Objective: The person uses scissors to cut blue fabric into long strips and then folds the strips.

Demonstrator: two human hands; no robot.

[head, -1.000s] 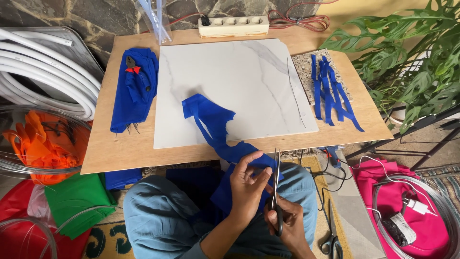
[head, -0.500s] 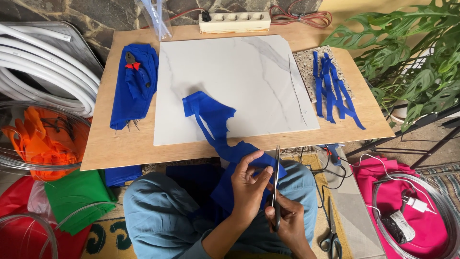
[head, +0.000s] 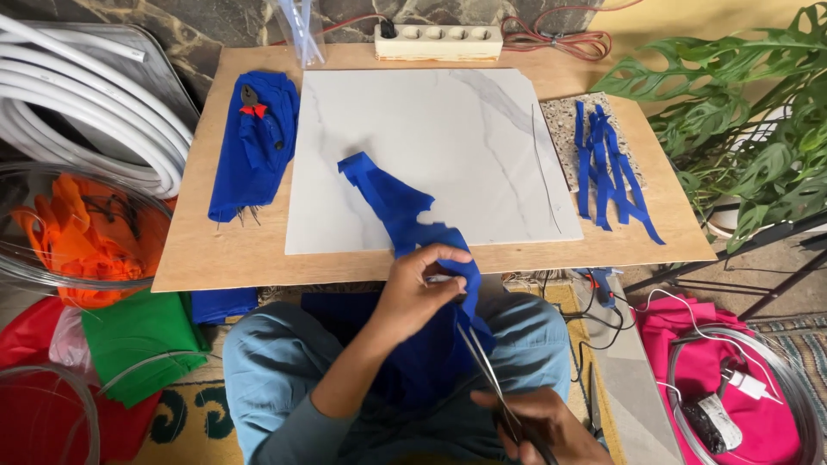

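So we had the blue fabric (head: 405, 211) draped off the front edge of the marble-look tile (head: 482, 138), one jagged end lying on the tile and the rest running down into our lap. Our left hand (head: 418, 293) was closed around the cloth right at the board's edge, fingers curled over the top and pinching it up. Our right hand (head: 538, 422) sat lower, near the bottom of the view, wrapped around the handles of the scissors (head: 482, 362). The blades pointed up toward the left hand and met the fabric just below it; we couldn't really tell how far apart the blades were, they looked nearly together.

Rest of the setup: the tile lay on a wooden board (head: 215, 250). On the right side of it, a bunch of cut blue strips (head: 607, 168) was piled on a small speckled slab (head: 560, 120). On the left, a folded stack of blue cloth (head: 254, 146) had a small pair of pliers (head: 251, 102) with red grips on top. A white power strip (head: 438, 41) ran along the far edge. Orange fabric (head: 73, 241) sat in a clear tub on the left, with green cloth (head: 138, 336) below it, and pink fabric (head: 732, 379) lay on the floor to the right.
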